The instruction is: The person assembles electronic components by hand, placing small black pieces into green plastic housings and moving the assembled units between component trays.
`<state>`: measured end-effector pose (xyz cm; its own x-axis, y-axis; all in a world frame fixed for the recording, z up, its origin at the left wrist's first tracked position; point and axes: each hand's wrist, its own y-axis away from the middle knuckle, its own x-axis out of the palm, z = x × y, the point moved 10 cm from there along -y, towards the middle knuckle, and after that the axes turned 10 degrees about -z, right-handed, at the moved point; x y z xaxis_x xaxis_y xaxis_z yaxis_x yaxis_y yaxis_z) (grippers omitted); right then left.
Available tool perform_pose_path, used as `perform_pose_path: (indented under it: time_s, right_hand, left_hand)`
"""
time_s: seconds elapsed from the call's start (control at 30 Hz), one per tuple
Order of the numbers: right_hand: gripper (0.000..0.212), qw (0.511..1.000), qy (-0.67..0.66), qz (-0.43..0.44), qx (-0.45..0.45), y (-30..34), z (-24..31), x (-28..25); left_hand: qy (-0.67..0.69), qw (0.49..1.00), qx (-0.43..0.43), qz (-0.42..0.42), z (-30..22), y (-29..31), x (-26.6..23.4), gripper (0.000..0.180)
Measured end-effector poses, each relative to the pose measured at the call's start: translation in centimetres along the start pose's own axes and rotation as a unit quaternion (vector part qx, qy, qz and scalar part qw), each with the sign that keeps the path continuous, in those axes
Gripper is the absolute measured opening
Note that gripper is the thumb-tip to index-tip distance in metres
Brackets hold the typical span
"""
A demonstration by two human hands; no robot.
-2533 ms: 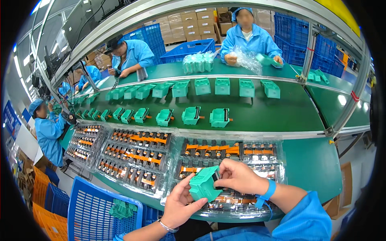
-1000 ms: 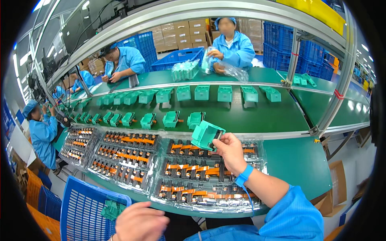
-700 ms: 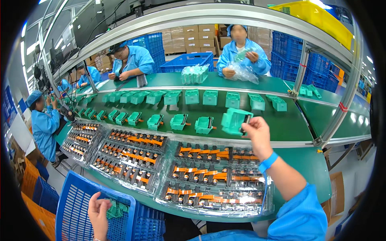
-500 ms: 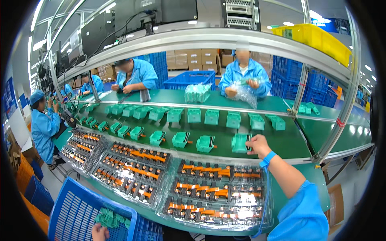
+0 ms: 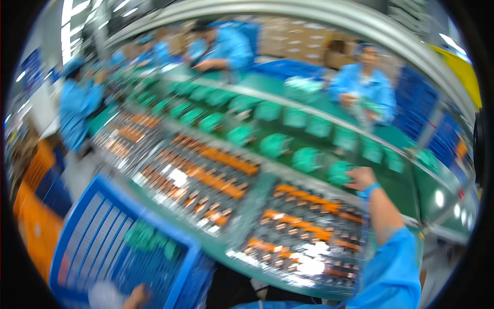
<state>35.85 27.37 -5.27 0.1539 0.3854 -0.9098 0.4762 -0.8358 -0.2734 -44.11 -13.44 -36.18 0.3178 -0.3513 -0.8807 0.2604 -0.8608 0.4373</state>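
My right hand [image 5: 362, 178] is at the right edge of a green plastic holder [image 5: 339, 172], its fingers closed on that edge. The holder rests on the dark green belt [image 5: 383, 186] at the near end of a row of similar green pieces. At the lower left, my left hand [image 5: 138, 297] is inside a blue plastic basket [image 5: 188, 268]; motion blurs its fingers. Several green plastic pieces [image 5: 146, 238] lie in the basket, apart from that hand. Clear trays [image 5: 234, 255] of black parts with orange ribbon strips lie between the basket and the belt.
A metal frame rail [image 5: 288, 11] crosses above the bench. Opposite, a co-worker in blue [image 5: 363, 92] handles clear wrap and green pieces. Others work along the left, including a person in blue [image 5: 77, 105] at the bench end. A second row of green pieces [image 5: 294, 117] runs behind the first.
The view has turned and tilted, blurring the scene. My left hand is now farther from the green pieces in the basket. My right hand stays at the same green holder.
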Motion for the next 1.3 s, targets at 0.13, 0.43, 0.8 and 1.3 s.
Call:
perform_pose_path:
  time_s: [0.13, 0.43, 0.8, 1.3]
  right_hand:
    - [0.027, 0.635, -0.546, -0.018, 0.546, 7.0, -8.4, 6.6]
    - [0.033, 0.738, -0.422, -0.134, 0.509, 8.9, -6.3, -5.3]
    - [0.012, 0.754, -0.402, -0.186, 0.484, 12.6, 6.3, -19.9]
    - [0.011, 0.760, -0.561, -0.026, 0.327, 12.3, 16.4, -16.8]
  left_hand:
    - [0.061, 0.996, 0.022, -0.053, -8.5, -1.6, -6.2, 0.036]
    - [0.148, 0.987, -0.029, -0.049, -9.4, -4.0, -4.5, 0.054]
    - [0.296, 0.930, -0.085, -0.202, -16.9, -16.5, -4.3, 0.049]
    - [0.784, 0.585, -0.206, -0.027, -11.2, -10.3, -4.8, 0.035]
